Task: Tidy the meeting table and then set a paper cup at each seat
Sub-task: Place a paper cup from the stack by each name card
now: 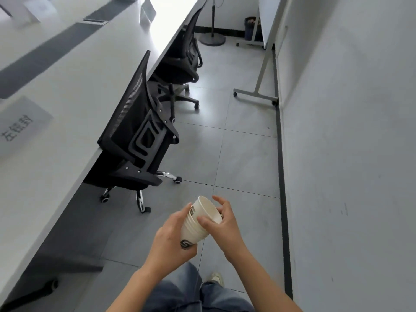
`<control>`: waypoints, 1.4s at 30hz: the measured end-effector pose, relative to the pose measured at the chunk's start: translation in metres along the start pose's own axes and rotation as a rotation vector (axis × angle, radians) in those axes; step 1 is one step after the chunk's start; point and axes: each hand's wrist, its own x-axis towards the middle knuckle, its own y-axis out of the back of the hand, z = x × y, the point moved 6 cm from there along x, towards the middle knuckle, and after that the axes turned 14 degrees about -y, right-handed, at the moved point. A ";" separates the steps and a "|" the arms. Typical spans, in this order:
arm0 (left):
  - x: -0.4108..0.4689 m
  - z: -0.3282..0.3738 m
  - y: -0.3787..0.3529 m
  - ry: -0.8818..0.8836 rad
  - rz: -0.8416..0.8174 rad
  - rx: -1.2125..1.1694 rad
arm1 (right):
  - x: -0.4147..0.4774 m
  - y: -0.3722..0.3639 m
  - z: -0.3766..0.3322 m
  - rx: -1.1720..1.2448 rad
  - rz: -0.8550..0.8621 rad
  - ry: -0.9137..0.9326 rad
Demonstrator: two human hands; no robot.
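A stack of white paper cups (198, 224) with a black logo sits between both hands, low in the middle of the view, over the floor. My left hand (171, 242) wraps the lower part of the stack. My right hand (221, 224) pinches the rim of the top cup with thumb and fingers. The long white meeting table (74, 91) runs along the left. A paper name card (20, 124) lies on it near me, and more name cards (147, 11) stand farther along.
Two black mesh office chairs (137, 136) (184, 55) are pushed in at the table's right edge. A rolling whiteboard stand (258, 86) and a round-based pole (212, 37) stand farther down the grey tile aisle. A white wall (349, 154) closes the right side.
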 end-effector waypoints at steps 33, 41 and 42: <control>0.230 -0.170 0.305 0.566 0.964 0.312 | 0.325 -0.200 -0.358 -0.074 -0.380 0.314; 0.209 -0.190 0.294 0.948 1.312 0.252 | 0.377 -0.280 -0.385 -0.627 -0.615 0.457; 0.208 -0.189 0.290 0.991 1.346 0.259 | 0.382 -0.287 -0.385 -0.686 -0.645 0.465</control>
